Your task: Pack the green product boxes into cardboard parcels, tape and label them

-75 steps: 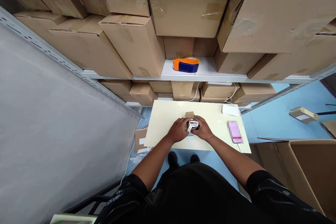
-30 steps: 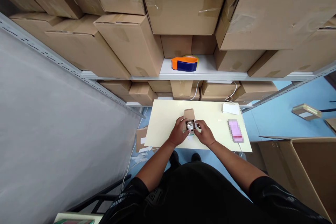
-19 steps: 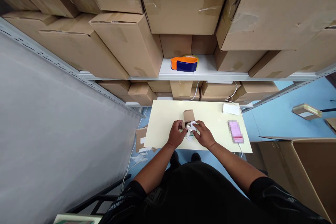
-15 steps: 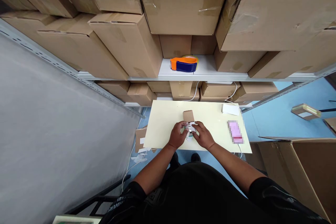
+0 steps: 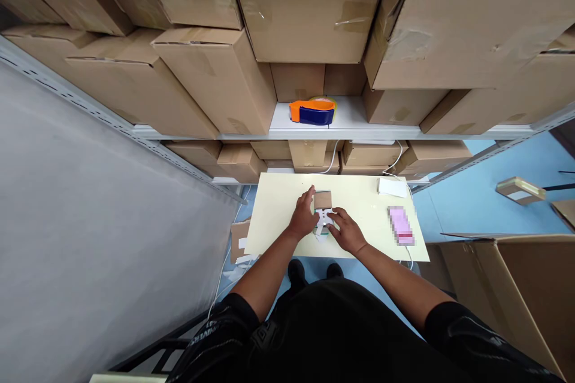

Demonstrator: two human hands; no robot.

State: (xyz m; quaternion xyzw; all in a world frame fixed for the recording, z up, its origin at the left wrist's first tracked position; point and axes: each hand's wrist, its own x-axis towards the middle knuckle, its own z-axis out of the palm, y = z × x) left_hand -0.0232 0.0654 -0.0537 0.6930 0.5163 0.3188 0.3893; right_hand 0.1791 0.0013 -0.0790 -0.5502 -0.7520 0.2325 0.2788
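A small box [image 5: 323, 200] stands on the pale table with its brown cardboard lid flap raised at the far side. Inside it, or on top, lies a white piece [image 5: 322, 216] with small dark slots; the exact kind is too small to tell. A strip of white paper hangs at its near edge. My left hand [image 5: 302, 215] is at the box's left, fingers stretched forward beside the flap and thumb touching the white piece. From the right, my right hand [image 5: 348, 232] grips the box's side, fingers and thumb bent over its edge.
Cartons [image 5: 309, 6] fill the shelves ahead, where an orange and blue tape dispenser [image 5: 313, 112] lies. On the table [image 5: 269, 215] are a white box [image 5: 392, 187] and a pink blurred object [image 5: 401, 225]. A large open carton [image 5: 489, 275] stands at right.
My left hand has loosened from the white piece and its fingers have stretched forward along the flap. The right hand stays nearly in place. The view has shifted slightly.
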